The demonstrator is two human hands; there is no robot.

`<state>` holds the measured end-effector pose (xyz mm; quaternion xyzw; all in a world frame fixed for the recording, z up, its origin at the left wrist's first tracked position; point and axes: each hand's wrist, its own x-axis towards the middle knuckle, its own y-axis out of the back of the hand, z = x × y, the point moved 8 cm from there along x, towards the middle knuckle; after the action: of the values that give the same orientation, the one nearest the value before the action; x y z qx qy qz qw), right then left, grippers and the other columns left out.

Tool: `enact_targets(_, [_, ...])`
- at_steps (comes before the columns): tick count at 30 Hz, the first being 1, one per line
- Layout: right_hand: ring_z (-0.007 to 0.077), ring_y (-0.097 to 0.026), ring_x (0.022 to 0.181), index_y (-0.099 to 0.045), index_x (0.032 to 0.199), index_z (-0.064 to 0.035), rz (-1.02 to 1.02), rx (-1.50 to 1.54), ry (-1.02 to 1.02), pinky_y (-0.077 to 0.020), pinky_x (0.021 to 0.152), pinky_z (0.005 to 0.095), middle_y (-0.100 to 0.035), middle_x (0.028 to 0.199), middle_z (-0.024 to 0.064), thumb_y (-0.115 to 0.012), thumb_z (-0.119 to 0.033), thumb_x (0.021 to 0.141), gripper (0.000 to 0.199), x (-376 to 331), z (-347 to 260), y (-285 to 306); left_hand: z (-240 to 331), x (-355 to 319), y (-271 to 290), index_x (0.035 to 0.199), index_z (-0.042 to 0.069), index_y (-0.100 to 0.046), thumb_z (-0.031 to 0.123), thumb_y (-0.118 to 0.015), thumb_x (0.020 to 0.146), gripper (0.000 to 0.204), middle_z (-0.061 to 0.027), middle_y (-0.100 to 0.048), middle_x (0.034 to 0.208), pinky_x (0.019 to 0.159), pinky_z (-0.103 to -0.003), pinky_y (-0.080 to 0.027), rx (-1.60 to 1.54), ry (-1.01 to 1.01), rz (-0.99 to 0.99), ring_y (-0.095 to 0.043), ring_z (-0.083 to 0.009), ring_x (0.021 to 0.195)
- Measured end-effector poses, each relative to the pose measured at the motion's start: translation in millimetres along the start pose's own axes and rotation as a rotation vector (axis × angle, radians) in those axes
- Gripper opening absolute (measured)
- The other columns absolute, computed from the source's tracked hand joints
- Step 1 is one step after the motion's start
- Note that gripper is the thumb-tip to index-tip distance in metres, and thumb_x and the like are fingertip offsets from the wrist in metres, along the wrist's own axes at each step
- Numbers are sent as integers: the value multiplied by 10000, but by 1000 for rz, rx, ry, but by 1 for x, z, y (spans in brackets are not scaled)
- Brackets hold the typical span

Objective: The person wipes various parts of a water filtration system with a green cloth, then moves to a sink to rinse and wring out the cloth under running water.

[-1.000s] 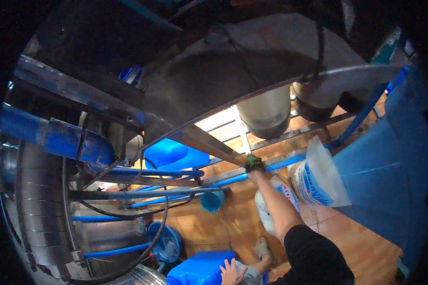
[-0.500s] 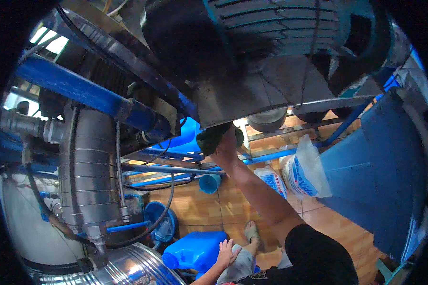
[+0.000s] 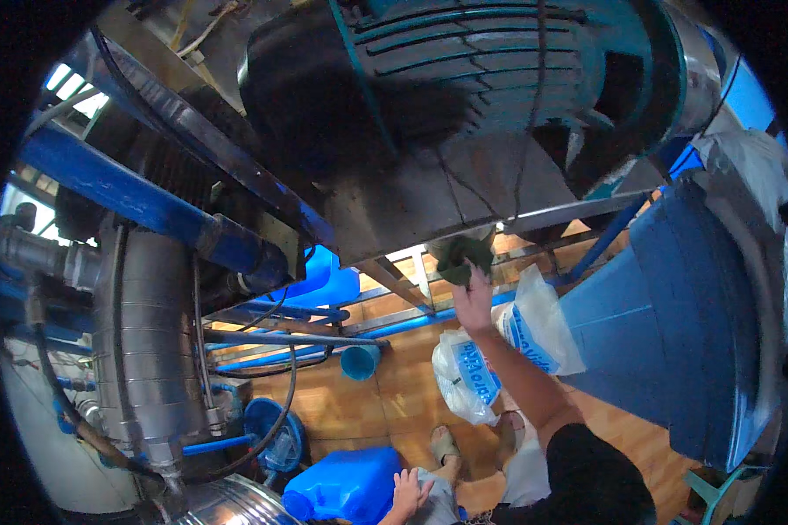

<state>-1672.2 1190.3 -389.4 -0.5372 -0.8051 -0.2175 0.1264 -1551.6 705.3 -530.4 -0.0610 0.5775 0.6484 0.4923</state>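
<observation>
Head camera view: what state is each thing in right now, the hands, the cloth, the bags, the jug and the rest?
Right hand: raised, gripping the cloth.
Dark green cloth: bunched, pressed against the metal plate.
Left hand: low, fingers spread, resting by the jug.
Blue jug: lying on its side on the floor.
White plastic bags: hanging, bulging.
Small blue cup: tipped, opening downward.
Motor housing: mounted above the plate.

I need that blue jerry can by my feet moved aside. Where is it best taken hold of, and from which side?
The blue jerry can lies low beside the left hand, its broad smooth faces giving little purchase. No handle shows clearly, so probably grip its near right edge or corner, coming from the right where that hand already rests; the round metal drum crowds its left.
</observation>
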Motion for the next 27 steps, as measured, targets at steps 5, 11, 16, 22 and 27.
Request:
enact_targets(5, [406,-480,1140,-589,1167,-59,-250,-705,575,-335,966,544,-560,1201,161,-579,-277,803,424,124,-56,-47,0,8,11,1311,-14,-422,532,-512,873,705,-285,-458,1274,1069,-505,-262,45,24,37,-383,-467,1216])
enact_targets(11, [381,-504,1131,-621,1133,-89,-495,-855,531,-335,986,540,-587,1143,172,-555,-284,823,372,125,92,-135,-3,30,27,1340,52,-436,620,-492,847,755,-239,-396,1389,1075,-482,-299,60,118,77,-312,-465,1301])
enact_targets(16, [361,-523,1123,-647,1105,-113,-643,-677,236,-334,1002,536,-610,1095,182,-535,-290,840,338,46,230,-144,-5,41,29,1330,65,-457,639,-493,834,760,-219,-410,1387,1078,-465,-303,108,169,69,-327,-446,1299])
enact_targets(22, [339,-528,1122,-626,1127,-96,-270,-800,228,-339,1005,511,-608,1113,174,-500,-331,868,372,113,186,-114,-6,40,33,1327,70,-469,678,-479,816,795,-197,-398,1407,1079,-446,-310,89,195,45,-297,-417,1331])
enact_targets(27, [313,-532,1111,-572,1186,-52,166,75,-400,-372,981,468,-590,1163,153,-453,-417,900,479,179,211,-67,-9,52,36,1329,69,-467,681,-476,819,796,-194,-404,1403,1078,-448,-310,104,189,49,-298,-406,1335])
